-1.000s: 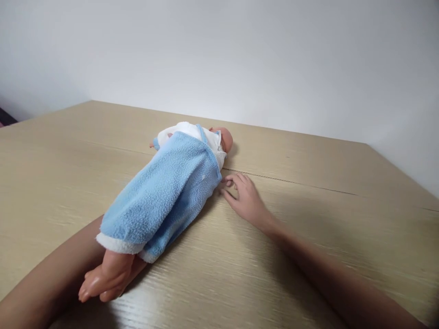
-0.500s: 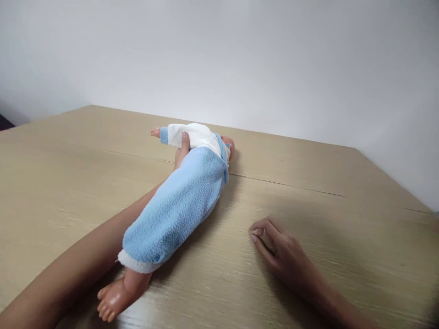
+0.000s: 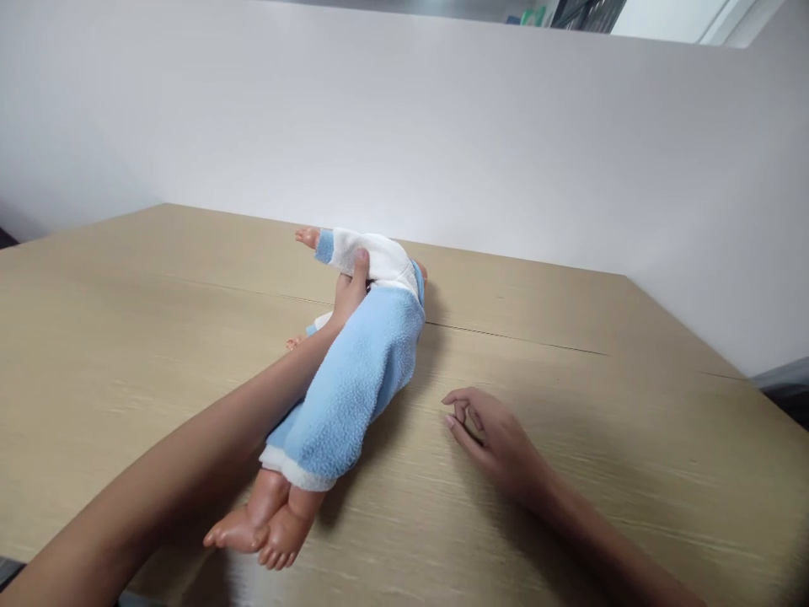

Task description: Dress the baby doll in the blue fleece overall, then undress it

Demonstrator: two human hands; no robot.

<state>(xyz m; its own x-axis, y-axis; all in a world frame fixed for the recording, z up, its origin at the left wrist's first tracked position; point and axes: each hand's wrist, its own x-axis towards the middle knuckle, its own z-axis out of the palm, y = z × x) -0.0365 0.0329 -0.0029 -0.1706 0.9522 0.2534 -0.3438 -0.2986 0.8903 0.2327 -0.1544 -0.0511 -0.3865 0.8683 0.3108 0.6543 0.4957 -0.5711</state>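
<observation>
A baby doll (image 3: pixel 360 379) in a white and light-blue fleece outfit is tilted on its side over the table. Its bare feet point toward me, and its head is mostly hidden at the far end. My left hand (image 3: pixel 352 285) grips the doll at the chest under its raised arm, thumb on the white sleeve and the other fingers out of sight. To the right of the doll, my right hand (image 3: pixel 490 430) hovers low over the wood, apart from the doll. Its fingers are loosely curved, with gaps between thumb and fingertips and nothing in them.
The wooden table (image 3: pixel 569 396) has a thin seam running across it. A pale wall (image 3: pixel 404 126) rises behind its far edge, with an opening at the top right. Something dark and grey (image 3: pixel 787 388) stands past the table's right edge.
The doll has turned in my left hand, so both feet and its second hand now show. My right hand appears slightly farther left. The view has tipped up, showing more wall.
</observation>
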